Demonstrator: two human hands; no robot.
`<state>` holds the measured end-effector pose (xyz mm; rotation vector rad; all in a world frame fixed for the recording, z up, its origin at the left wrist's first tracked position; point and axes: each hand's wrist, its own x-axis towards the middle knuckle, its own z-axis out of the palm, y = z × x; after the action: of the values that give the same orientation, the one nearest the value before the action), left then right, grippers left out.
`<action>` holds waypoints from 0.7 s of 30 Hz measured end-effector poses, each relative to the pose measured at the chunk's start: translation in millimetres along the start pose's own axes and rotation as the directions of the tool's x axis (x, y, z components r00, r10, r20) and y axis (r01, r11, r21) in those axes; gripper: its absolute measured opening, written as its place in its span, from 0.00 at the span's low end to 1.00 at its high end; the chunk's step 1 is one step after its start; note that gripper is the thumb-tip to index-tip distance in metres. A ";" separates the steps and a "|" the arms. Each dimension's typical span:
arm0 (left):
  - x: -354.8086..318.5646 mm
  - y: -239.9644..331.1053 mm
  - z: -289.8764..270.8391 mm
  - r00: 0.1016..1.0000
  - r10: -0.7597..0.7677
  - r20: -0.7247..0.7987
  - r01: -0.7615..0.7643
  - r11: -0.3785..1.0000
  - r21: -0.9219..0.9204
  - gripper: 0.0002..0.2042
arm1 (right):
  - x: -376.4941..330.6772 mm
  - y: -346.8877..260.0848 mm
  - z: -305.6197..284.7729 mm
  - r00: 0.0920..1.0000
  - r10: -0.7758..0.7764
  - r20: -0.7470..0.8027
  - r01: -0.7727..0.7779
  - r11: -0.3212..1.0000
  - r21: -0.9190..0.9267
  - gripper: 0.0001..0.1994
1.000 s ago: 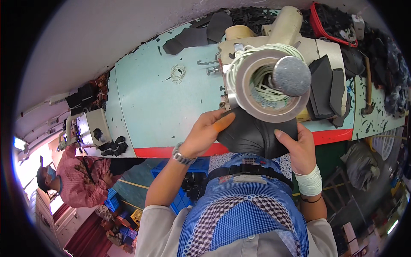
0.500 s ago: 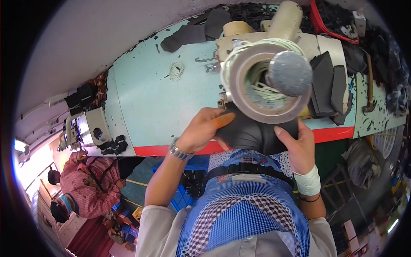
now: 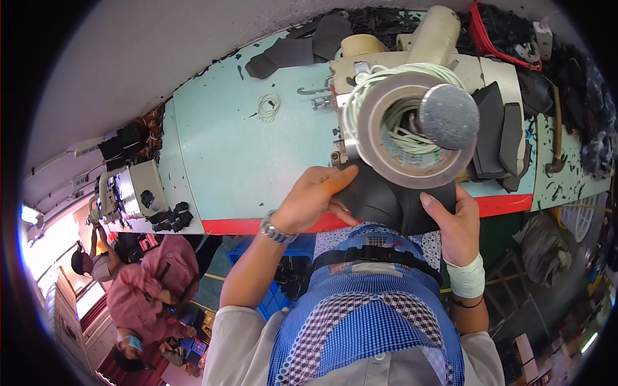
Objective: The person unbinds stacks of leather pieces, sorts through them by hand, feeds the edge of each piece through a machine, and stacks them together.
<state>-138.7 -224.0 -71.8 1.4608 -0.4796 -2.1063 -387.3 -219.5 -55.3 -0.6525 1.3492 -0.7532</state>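
A dark grey, flexible sheet piece [image 3: 376, 201] with a fold or seam down its middle is stretched between my hands at the table's front edge. My left hand [image 3: 315, 198] pinches its left side, thumb on top and a finger below. At its right side, my right hand [image 3: 456, 220] grips the edge with the thumb laid over the top. The far part of the piece goes under a cream-coloured machine [image 3: 434, 38], where a large ring-shaped roll [image 3: 380, 168] with pale cord and a round metal disc [image 3: 449, 117] hides it.
Dark cut pieces [image 3: 492, 132] lie right of the machine, others [image 3: 283, 55] at the back left. A coil of pale cord [image 3: 268, 107] rests on the pale green table [image 3: 219, 148]. A hammer [image 3: 555, 135] and a red basket [image 3: 484, 38] are rightward. Co-workers [image 3: 151, 283] are at lower left.
Both hands keep their hold on the dark piece, with barely any shift. The view has moved slightly. At lower left, the co-worker in pinkish red has turned and bent lower.
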 end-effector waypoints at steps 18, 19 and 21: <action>22.8 -12.3 13.3 0.994 -0.067 0.086 0.053 0.986 0.160 0.22 | -9.9 -3.7 0.6 0.998 -0.066 0.012 0.067 0.996 -0.054 0.15; 17.7 -9.6 21.1 0.990 -0.060 0.124 0.040 0.987 0.154 0.22 | -15.8 -7.2 -2.1 0.993 -0.113 0.040 0.117 0.986 -0.116 0.17; 13.3 -11.8 52.7 0.935 -0.129 0.330 0.048 0.969 0.242 0.31 | -23.1 5.1 -21.4 0.963 -0.174 0.207 0.239 0.907 -0.348 0.22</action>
<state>-194.3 -223.1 -69.8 1.2523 -0.8280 -2.4612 -409.5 -197.7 -47.8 -1.1521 1.2840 -0.5956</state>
